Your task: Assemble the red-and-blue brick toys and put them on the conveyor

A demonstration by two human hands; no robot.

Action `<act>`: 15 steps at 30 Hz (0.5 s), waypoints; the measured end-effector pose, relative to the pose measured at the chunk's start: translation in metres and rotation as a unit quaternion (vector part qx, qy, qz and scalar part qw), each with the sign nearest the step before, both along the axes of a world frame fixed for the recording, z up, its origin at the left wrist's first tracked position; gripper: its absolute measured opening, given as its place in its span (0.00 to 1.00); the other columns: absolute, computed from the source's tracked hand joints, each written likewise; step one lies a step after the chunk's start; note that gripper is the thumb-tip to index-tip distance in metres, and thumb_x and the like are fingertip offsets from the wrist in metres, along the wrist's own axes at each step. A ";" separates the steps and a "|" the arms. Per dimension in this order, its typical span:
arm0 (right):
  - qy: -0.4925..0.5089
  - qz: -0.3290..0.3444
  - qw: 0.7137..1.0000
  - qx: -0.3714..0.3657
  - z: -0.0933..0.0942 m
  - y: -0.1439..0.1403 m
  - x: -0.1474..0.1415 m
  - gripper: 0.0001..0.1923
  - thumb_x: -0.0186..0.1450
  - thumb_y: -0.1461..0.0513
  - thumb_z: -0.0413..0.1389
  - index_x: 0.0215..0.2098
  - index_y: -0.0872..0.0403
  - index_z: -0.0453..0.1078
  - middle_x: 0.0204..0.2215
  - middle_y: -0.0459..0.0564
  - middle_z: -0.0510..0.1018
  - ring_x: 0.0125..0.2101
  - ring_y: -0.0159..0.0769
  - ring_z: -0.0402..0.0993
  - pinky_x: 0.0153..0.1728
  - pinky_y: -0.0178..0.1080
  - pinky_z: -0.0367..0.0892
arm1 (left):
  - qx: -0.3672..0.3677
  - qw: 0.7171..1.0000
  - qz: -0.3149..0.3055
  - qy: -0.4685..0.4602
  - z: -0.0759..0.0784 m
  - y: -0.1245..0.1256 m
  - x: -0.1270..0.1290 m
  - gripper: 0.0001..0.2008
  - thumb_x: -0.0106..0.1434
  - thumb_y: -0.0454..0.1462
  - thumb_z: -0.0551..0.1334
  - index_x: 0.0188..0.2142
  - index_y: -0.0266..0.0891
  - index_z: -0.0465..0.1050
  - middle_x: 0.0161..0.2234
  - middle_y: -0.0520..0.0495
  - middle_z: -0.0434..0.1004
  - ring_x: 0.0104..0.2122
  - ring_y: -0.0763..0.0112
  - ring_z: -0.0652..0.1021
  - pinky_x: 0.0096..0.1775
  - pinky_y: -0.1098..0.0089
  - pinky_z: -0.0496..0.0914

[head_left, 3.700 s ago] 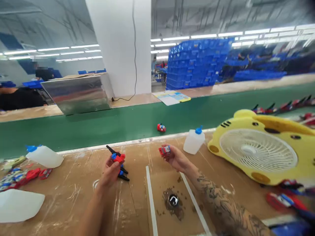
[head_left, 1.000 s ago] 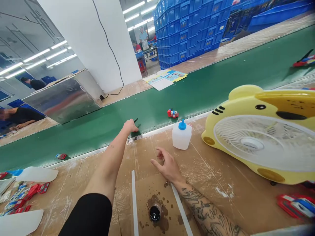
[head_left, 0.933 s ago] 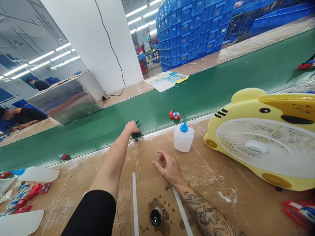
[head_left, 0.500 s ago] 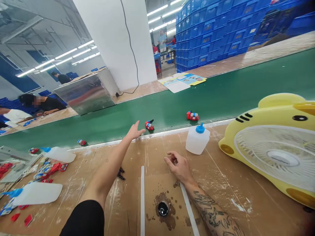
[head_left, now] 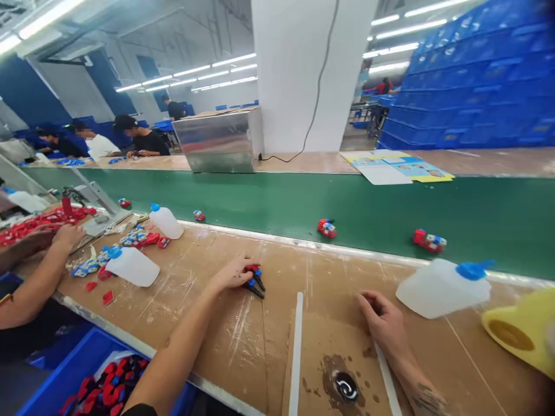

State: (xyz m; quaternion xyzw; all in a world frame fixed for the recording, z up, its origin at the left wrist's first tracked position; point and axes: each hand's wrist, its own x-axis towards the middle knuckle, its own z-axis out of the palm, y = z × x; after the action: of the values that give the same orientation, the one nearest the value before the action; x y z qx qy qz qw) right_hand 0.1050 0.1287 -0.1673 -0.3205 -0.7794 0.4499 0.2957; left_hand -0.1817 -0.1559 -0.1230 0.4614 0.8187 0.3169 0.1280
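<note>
Writing isn't readable anywhere. Left hand (head_left: 232, 274) at frame centre grips the red-blue toy parts (head_left: 254, 279). Right hand (head_left: 384, 323), lower right, loosely curled, holds nothing.

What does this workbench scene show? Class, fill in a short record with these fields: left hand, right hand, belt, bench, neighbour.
left hand: left hand rests on a red, blue and black toy part on the bench
right hand: right hand lies loosely curled on the cardboard, holding nothing
belt: green belt carries small red toy cars
bench: white squeeze bottle with blue cap lies near the right hand
neighbour: co-worker's hand by red parts
</note>
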 end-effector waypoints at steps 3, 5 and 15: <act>-0.036 -0.004 0.999 0.020 -0.001 0.003 0.002 0.20 0.56 0.42 0.58 0.29 0.50 0.75 0.27 0.52 0.80 0.28 0.47 0.77 0.28 0.44 0.72 | 0.034 0.999 0.010 -0.006 -0.012 0.005 -0.012 0.15 0.55 0.36 0.62 0.43 0.41 0.79 0.35 0.46 0.76 0.35 0.65 0.76 0.41 0.68 0.68; -0.056 0.008 0.998 0.029 0.003 0.005 -0.004 0.19 0.54 0.41 0.59 0.27 0.45 0.75 0.26 0.53 0.80 0.27 0.50 0.77 0.26 0.47 0.72 | 0.058 0.998 0.021 -0.014 -0.020 0.005 -0.019 0.15 0.56 0.36 0.61 0.43 0.39 0.77 0.33 0.48 0.76 0.30 0.68 0.74 0.36 0.71 0.67; -0.068 0.370 0.903 0.208 0.089 -0.089 -0.282 0.16 0.65 0.49 0.52 0.37 0.51 0.74 0.26 0.48 0.77 0.28 0.40 0.72 0.31 0.40 0.68 | 0.086 0.996 0.028 -0.001 -0.038 0.006 -0.027 0.17 0.54 0.37 0.63 0.45 0.40 0.74 0.37 0.47 0.76 0.37 0.63 0.76 0.41 0.68 0.68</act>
State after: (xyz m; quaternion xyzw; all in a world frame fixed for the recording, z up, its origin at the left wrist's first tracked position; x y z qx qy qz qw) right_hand -0.1765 0.0400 -0.0787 0.0305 -0.9360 0.3315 0.1144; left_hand -0.2088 -0.1501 -0.1613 0.4476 0.8008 0.3898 0.0796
